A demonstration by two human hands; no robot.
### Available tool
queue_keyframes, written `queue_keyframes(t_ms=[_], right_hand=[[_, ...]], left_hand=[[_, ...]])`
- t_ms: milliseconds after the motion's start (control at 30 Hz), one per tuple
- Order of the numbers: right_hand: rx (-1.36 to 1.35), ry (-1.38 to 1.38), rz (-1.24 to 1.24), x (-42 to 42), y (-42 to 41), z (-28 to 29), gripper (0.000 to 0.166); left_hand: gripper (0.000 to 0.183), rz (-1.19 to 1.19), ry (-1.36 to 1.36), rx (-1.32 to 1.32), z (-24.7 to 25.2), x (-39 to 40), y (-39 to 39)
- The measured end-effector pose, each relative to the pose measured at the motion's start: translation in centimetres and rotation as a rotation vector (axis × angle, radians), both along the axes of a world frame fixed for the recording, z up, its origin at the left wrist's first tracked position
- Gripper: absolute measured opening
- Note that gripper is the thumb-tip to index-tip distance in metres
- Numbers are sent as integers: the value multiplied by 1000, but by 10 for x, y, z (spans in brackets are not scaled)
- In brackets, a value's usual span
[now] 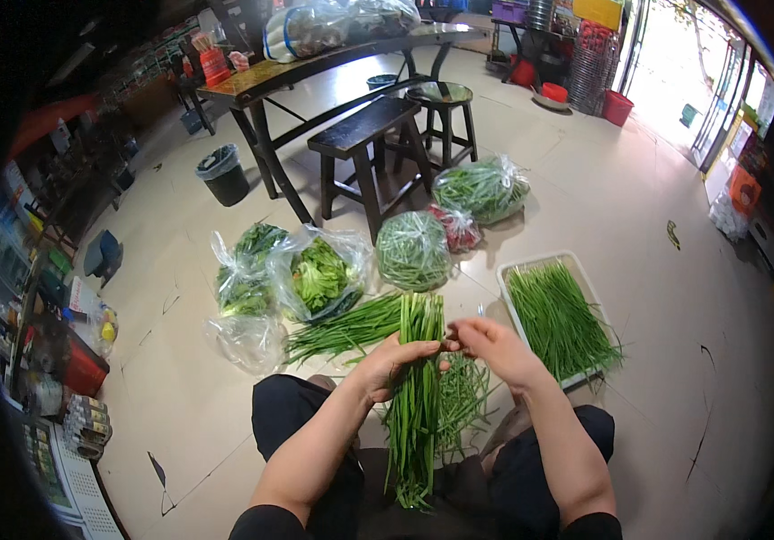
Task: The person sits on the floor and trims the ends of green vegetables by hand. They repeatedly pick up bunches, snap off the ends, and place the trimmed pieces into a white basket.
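My left hand (390, 364) is closed around an upright bunch of long green chives (415, 405), their pale cut ends at the top and leaf tips hanging towards my lap. Beside the bunch's right edge is my right hand (488, 344), its fingers bent and fingertips close together; whether they pinch a stalk cannot be told. More chives (353, 327) lie on the floor beyond my left hand. Loose green trimmings (462, 398) are heaped between my knees. To the right, a white plastic tray (505, 297) holds a thick layer of chives (556, 317).
Clear bags of leafy greens (319, 277), green beans (414, 253), red peppers (456, 228) and long green vegetables (481, 189) stand ahead on the tiled floor. Behind them are a dark wooden bench (367, 125), a round stool (439, 94), a table (252, 88) and a lined black bin (225, 179).
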State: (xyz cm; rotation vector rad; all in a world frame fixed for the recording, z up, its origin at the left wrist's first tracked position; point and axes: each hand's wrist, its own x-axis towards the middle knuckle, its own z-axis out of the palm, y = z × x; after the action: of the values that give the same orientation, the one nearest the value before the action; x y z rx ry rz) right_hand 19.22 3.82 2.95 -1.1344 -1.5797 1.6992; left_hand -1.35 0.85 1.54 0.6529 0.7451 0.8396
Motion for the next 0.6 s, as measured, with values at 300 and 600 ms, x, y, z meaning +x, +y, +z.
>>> queue_keyframes(t_ms=[300, 600], right_hand=[[-128, 300, -285, -8, 6, 0, 23], [-209, 393, -398, -12, 9, -5, 18]], left_hand=[[42, -68, -35, 61, -3, 21, 1], [41, -44, -99, -87, -15, 14, 1]])
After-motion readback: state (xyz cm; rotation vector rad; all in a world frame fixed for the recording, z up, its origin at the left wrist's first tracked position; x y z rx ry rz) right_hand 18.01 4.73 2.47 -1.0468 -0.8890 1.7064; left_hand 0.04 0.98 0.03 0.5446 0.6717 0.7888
